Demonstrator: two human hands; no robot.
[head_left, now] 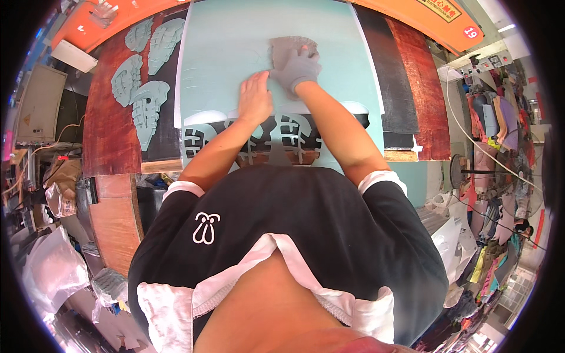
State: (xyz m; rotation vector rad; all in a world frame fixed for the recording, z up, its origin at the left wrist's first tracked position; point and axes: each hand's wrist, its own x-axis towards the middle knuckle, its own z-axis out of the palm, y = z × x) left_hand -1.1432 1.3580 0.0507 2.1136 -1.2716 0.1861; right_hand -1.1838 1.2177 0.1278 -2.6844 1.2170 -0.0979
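Note:
A pale green sheet (223,53) lies across the work surface in front of me. My bare left hand (255,97) rests flat on it, fingers straight and pointing away from me. To its right, my right hand (298,69), in a grey glove with a fingertip showing, spans a grey-brown cutting die (283,48) on the sheet. The thumb lies toward the die's left side and the fingers bend over its right part; its lower part is partly covered by the hand and wrist. Shaped cut-outs with crossing strips (292,130) line the sheet's near edge, partly behind my forearms.
Several green cut pieces (150,109) lie on the dark and reddish board (103,135) at left. An orange machine beam (406,20) crosses the far side. A control box with switches (491,62) is at far right, above hanging strips of material (488,117). Plastic bags (56,267) sit at lower left.

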